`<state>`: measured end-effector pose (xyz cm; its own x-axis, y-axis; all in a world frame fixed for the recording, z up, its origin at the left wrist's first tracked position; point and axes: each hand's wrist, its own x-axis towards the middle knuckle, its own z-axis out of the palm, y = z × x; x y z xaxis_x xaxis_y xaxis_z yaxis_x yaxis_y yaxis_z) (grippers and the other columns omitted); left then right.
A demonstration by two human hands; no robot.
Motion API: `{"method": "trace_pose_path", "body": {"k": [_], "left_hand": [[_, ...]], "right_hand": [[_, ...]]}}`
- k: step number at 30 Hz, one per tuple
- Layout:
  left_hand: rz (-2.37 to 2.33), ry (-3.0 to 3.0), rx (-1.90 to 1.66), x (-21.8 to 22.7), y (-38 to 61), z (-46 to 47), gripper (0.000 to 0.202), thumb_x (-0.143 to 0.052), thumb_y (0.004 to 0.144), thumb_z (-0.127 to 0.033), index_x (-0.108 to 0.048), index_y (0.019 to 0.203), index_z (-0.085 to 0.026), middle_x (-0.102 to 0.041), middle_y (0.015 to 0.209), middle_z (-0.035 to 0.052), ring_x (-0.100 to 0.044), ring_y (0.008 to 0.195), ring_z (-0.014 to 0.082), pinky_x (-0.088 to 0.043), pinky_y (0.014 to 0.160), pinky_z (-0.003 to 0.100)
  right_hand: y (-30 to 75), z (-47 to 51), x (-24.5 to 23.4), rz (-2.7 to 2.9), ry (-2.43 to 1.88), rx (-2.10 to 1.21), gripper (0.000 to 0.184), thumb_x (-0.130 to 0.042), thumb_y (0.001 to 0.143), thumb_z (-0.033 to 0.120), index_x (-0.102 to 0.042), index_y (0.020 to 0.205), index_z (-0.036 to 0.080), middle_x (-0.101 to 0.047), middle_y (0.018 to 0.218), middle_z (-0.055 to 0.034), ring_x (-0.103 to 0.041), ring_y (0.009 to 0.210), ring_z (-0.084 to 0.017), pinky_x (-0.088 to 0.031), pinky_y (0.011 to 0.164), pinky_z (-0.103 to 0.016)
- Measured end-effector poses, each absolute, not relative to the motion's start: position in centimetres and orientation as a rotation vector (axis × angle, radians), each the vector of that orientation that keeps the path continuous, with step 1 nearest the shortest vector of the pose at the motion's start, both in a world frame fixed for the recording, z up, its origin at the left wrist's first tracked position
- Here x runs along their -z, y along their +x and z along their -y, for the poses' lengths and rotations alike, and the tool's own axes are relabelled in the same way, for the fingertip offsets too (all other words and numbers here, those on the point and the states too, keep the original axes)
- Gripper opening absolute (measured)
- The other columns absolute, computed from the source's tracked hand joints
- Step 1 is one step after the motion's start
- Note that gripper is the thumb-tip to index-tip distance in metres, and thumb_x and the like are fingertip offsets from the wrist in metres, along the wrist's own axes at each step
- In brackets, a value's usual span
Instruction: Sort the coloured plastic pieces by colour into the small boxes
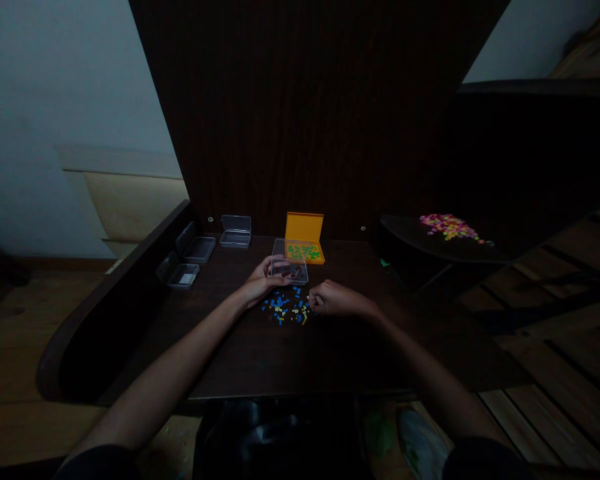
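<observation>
A scatter of small blue and yellow pieces (286, 309) lies on the dark wooden table (260, 353). My left hand (260, 283) rests just behind the pieces, its fingers on a clear plastic box (291, 268) that stands open. My right hand (333, 299) sits at the right edge of the scatter with its fingers curled in a pinch; whatever they hold is too small to make out. Behind the clear box stands an orange box (305, 241), lid up, with green and yellow pieces inside.
Three more clear boxes stand at the back left: one (235, 231), one (199, 249) and one (183, 275). A round dark side table (430, 243) to the right carries a heap of pink and yellow pieces (449, 227). A tall dark panel rises behind the table.
</observation>
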<state>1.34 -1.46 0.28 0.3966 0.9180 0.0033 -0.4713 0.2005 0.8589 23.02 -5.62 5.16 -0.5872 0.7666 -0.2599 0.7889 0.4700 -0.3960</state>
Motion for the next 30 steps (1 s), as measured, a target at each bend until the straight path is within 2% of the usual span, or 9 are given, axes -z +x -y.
{"method": "trace_pose_path", "body": {"k": [6,9,13,20,26,30], "left_hand": [[-0.573,0.931,-1.038,0.0,1.4,1.4,0.063,-0.081,0.052,0.001,-0.058,0.108,-0.019,-0.065,0.114,0.0046,-0.067,0.099,0.0192,-0.037,0.110,0.052],[-0.581,0.953,-1.029,0.3,1.4,1.4,0.063,-0.081,0.053,0.001,-0.059,0.108,-0.019,-0.065,0.114,0.0050,-0.066,0.099,0.0191,-0.037,0.109,0.053],[-0.568,0.952,-1.028,0.3,1.6,1.5,0.062,-0.080,0.053,0.002,-0.059,0.107,-0.019,-0.065,0.112,0.0046,-0.066,0.099,0.0199,-0.037,0.109,0.054],[-0.546,0.954,-1.020,0.1,1.6,1.5,0.061,-0.078,0.055,0.004,-0.058,0.108,-0.019,-0.065,0.111,0.0039,-0.067,0.099,0.0190,-0.036,0.110,0.053],[-0.551,0.941,-1.023,0.0,1.5,1.4,0.062,-0.079,0.055,0.003,-0.058,0.108,-0.019,-0.066,0.112,0.0043,-0.067,0.099,0.0191,-0.037,0.110,0.052],[-0.585,0.932,-1.037,0.2,1.2,1.2,0.064,-0.080,0.053,0.003,-0.059,0.109,-0.018,-0.066,0.112,0.0049,-0.067,0.099,0.0197,-0.037,0.109,0.051]], "right_hand": [[23.1,4.4,-7.2,-2.817,1.394,1.000,0.013,-0.059,0.079,0.019,-0.069,0.085,0.014,-0.053,0.057,0.0056,-0.043,0.051,-0.008,-0.031,0.054,-0.020],[22.2,3.4,-7.9,-2.940,1.527,0.847,0.013,-0.057,0.080,0.017,-0.068,0.086,0.014,-0.051,0.059,0.0054,-0.042,0.053,-0.008,-0.030,0.056,-0.020],[20.6,2.2,-7.5,-2.940,1.686,0.572,0.015,-0.056,0.080,0.012,-0.069,0.087,0.013,-0.057,0.066,0.0013,-0.047,0.059,-0.010,-0.030,0.059,-0.022],[19.7,1.7,-6.7,-2.887,1.711,0.451,0.015,-0.055,0.084,0.015,-0.070,0.084,0.014,-0.065,0.075,-0.0036,-0.053,0.068,-0.013,-0.030,0.061,-0.023],[21.1,2.5,-7.6,-2.982,1.716,0.568,0.018,-0.055,0.083,0.014,-0.071,0.091,0.012,-0.058,0.064,0.0010,-0.047,0.058,-0.010,-0.031,0.059,-0.022],[21.5,3.8,-7.8,-3.070,1.529,0.747,0.017,-0.059,0.083,0.020,-0.072,0.090,0.013,-0.050,0.056,0.0051,-0.044,0.052,-0.008,-0.031,0.056,-0.020]]}}
